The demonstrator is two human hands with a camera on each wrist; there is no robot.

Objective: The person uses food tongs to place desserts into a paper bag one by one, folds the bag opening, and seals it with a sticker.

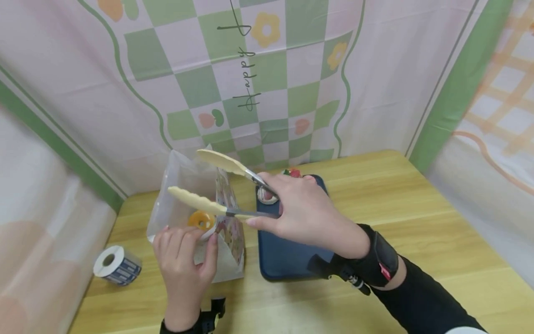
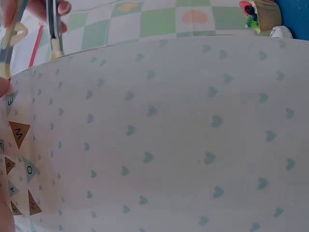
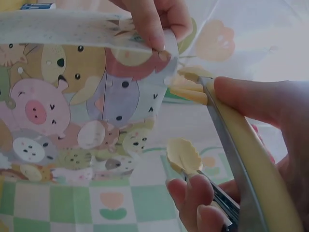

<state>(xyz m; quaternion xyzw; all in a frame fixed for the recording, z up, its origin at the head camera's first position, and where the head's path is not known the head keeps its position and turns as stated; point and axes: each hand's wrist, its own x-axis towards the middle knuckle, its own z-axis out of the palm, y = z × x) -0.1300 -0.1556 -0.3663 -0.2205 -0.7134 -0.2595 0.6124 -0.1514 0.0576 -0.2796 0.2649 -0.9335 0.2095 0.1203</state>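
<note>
Evidently, you use your left hand [image 1: 181, 257] to steady the white paper bag printed with cartoon animals [image 1: 231, 234]: thumb and fingers pinch its near rim by the right corner, probably so the flimsy mouth doesn't fold in. Your right hand [image 1: 306, 215] curls round the metal tongs with cream, scalloped tips [image 1: 196, 199], thumb on the near arm and fingers about the far one; that grip likely lets you control their spread. The tips stand well apart above the bag's mouth, with nothing between them. Below, the glossy orange ring-shaped doughnut [image 1: 196, 219] shows inside the bag, towards its near right side.

Just right of the bag lies the dark blue rectangular tray [image 1: 288, 257], presumably set close to shorten your reach; a pale round cake [image 1: 267, 196] sits at its far left. The white label roll with blue print [image 1: 117, 266] lies left, away from your working hands.
</note>
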